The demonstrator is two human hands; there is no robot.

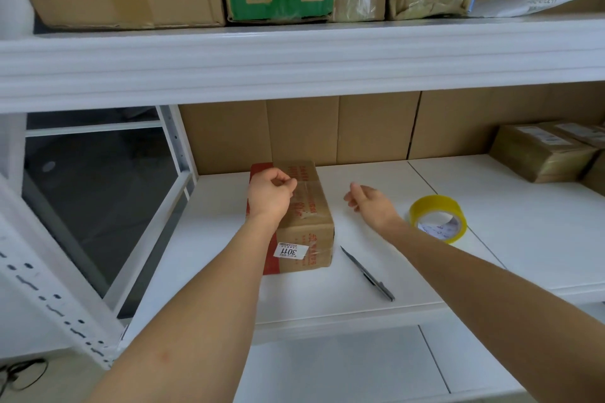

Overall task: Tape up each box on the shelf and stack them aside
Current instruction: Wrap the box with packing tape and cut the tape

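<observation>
While the cardboard box (294, 216) near the shelf's (491, 206) left edge is touched by the curled left hand (270, 193), holding nothing visible, and the right hand (370, 203) is kept loose beside it, the knife (366, 273) could be knocked off the front edge.

The box (304, 206) is matt brown cardboard under glossy clear tape. The tape roll (438, 217) is shiny yellow plastic. The shelf (376, 173) looks smooth white.
</observation>
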